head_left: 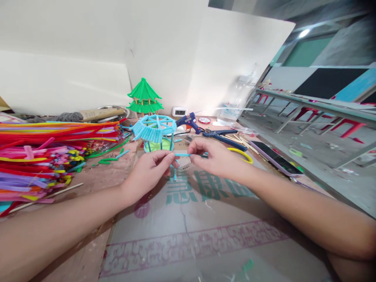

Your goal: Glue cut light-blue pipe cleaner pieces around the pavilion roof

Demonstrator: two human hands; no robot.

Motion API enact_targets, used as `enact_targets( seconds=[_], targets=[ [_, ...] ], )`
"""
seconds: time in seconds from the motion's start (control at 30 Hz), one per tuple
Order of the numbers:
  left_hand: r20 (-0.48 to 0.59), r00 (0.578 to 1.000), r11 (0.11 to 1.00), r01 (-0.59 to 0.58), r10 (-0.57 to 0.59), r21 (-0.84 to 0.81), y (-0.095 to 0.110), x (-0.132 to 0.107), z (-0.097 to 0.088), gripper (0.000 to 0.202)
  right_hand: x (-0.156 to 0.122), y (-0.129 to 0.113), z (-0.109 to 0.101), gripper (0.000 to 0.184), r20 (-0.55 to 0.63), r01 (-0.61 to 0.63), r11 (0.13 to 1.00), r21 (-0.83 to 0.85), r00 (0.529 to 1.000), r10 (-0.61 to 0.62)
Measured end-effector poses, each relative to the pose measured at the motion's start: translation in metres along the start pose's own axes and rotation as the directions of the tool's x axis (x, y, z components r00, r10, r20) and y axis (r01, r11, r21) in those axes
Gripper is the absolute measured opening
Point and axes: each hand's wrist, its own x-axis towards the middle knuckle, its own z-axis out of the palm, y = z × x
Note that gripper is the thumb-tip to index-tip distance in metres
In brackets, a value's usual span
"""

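Between my two hands a light blue pipe cleaner [183,155] is stretched level. My left hand [158,162] pinches one end, and my right hand [208,154] pinches the other with curled fingers. Just behind my left hand stands a small pavilion-shaped frame [155,131] of blue pipe cleaners, with a light green base and a partly covered roof. A short blue piece [175,174] lies or hangs below my left fingers; I cannot tell which. Behind the frame rises a green two-tiered pipe cleaner roof [143,96].
Bundles of coloured pipe cleaners [29,164] fill the left side. Beyond my hands lie a blue glue gun [189,122], pliers [217,134], yellow-handled scissors [242,154], wooden sticks and a phone [274,156]. A small clock [179,111] and a clear bottle [235,102] stand behind. Printed cardboard [188,254] covers the worktop.
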Motion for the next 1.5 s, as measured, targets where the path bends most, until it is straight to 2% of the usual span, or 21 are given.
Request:
enact_targets(
  seconds=[0.6,0.93,1.5],
  targets=[
    [0.013,0.999,1.000,-0.029,0.029,-0.009,-0.0008,-0.0002,0.0013,0.038,0.0016,0.0031,0.0012,0.004,-0.001,-0.032,0.999,-0.013,0.999,0.032],
    [0.003,1.000,1.000,-0.019,0.019,0.006,0.0017,-0.0003,0.0003,0.038,0.0037,0.0054,-0.0004,0.002,0.043,-0.058,0.992,0.110,0.998,0.053],
    [0.006,1.000,1.000,-0.021,0.021,0.003,0.0014,0.0001,0.0004,0.036,0.0026,0.0059,0.0005,0.003,0.031,-0.058,0.995,0.079,0.998,0.056]
  ],
)
